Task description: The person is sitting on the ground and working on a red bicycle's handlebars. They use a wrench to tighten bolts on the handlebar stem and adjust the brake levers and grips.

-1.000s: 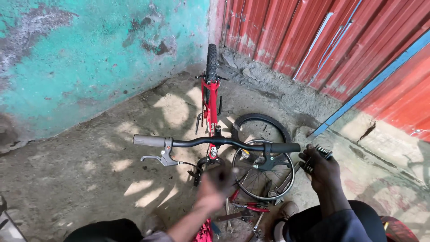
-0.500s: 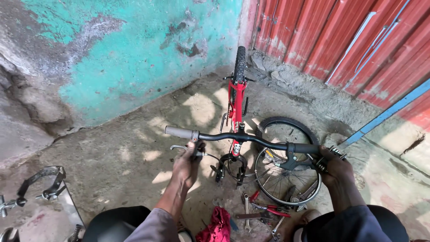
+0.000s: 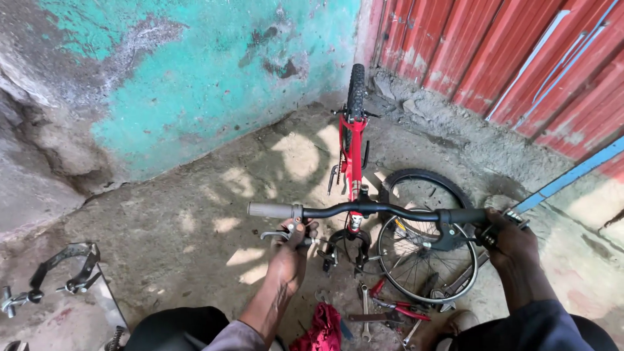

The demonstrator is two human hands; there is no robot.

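Here we see the red bicycle (image 3: 353,153) standing against the teal wall (image 3: 195,78), its loose wheel (image 3: 426,237) lying beside it. Our right hand (image 3: 513,244) grips the handlebar (image 3: 390,210) end; our left hand (image 3: 290,250) closes on the brake lever (image 3: 273,235).

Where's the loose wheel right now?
In the head view, the loose wheel lies flat on the ground, right of the red frame, under the handlebar near the right hand.

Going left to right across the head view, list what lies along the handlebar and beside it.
Brake caliper on the ground → grey grip → left hand at the brake lever → red bicycle frame → loose wheel → right hand on the right grip.
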